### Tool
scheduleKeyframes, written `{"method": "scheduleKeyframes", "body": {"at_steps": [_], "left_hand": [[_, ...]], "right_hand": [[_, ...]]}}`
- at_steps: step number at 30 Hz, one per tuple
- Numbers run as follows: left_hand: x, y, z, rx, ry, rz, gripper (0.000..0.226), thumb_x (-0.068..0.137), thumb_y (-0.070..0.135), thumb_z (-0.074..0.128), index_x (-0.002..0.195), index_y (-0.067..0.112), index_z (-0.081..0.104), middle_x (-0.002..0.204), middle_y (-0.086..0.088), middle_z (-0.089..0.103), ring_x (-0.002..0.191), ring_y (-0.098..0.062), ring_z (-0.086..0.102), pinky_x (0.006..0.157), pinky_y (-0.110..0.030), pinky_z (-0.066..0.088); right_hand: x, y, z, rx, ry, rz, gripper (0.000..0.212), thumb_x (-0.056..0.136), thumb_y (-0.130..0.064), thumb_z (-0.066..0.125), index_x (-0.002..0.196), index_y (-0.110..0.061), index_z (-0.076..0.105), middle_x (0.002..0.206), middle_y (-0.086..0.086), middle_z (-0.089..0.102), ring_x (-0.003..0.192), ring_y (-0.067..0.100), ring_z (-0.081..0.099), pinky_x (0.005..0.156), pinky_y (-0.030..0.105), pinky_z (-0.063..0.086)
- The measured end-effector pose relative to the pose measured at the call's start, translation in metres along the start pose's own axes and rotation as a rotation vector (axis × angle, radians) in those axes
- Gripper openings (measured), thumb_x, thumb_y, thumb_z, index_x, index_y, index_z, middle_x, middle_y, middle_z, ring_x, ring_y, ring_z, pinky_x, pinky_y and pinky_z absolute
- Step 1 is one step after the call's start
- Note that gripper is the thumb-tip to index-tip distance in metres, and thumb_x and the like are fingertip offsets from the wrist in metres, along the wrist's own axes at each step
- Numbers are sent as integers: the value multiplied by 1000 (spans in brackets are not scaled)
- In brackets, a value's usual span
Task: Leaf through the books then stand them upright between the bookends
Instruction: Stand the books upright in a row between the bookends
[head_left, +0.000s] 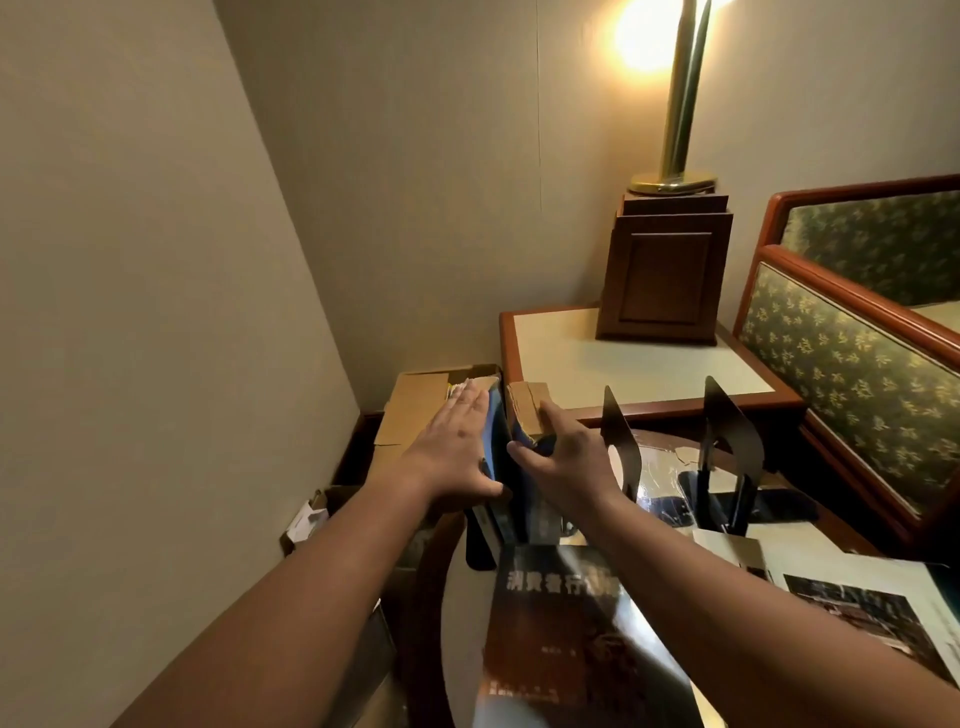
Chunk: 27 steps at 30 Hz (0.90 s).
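Two dark blue books (506, 483) stand upright at the left edge of the round glossy table (660, 483). My left hand (457, 447) lies flat with straight fingers against the left face of the leftmost book. My right hand (561, 457) grips the right book, thumb on its near side and fingers curled over its worn brown top. A black metal bookend (618, 431) stands just right of my right hand, and a second bookend (727, 441) stands further right. A dark-covered book (566, 634) with white characters lies flat near me on the table.
An open magazine (852, 603) lies on the table at right. Cardboard boxes (415, 410) sit on the floor against the left wall. Behind the table are a side table (571, 353) with a wooden box and brass lamp (675, 176), and an upholstered headboard (852, 358).
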<state>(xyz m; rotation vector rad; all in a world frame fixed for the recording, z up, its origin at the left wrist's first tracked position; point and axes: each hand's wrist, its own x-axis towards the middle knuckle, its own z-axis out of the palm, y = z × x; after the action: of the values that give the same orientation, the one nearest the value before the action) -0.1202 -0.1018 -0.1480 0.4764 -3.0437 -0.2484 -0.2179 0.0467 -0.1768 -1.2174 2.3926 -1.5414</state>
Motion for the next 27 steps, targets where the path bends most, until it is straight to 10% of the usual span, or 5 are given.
{"method": "scheduleKeyframes", "body": {"at_steps": [5,9,12,23,27], "left_hand": [[-4,0,-11,-55,-39,11,121,75,44,77,153,25,-14,161,0,-19,146,-20,-21,116,-37,-6],[-6,0,-16,-79,-92,-8,122,70,62,74,152,35,-12,159,4,-25,145,-20,-24,114,-39,-7],[-4,4,-13,-60,-76,-10,121,73,65,70,153,28,-12,159,4,-24,145,-18,-24,110,-33,-10],[-1,4,-7,-14,-15,17,107,84,50,67,154,18,-8,161,0,-16,147,-18,-18,111,-29,-7],[-3,1,-12,-18,-48,24,109,83,54,65,154,18,-9,161,-1,-18,146,-18,-20,111,-30,-7]], "right_hand": [[-13,-2,2,358,-177,278,64,98,-50,48,151,-22,27,144,6,49,124,21,53,71,19,46],[-6,9,3,533,-276,512,51,106,-44,31,149,-18,31,142,9,43,125,24,44,73,30,46],[-5,18,6,588,-372,720,57,103,-53,30,146,-16,40,149,15,39,132,34,40,107,47,38],[-8,11,5,655,-540,591,58,102,-58,14,154,-32,16,159,10,21,145,32,22,95,38,30],[-8,17,14,635,-555,557,63,99,-63,19,153,-31,19,147,8,31,118,19,35,93,39,33]]}}
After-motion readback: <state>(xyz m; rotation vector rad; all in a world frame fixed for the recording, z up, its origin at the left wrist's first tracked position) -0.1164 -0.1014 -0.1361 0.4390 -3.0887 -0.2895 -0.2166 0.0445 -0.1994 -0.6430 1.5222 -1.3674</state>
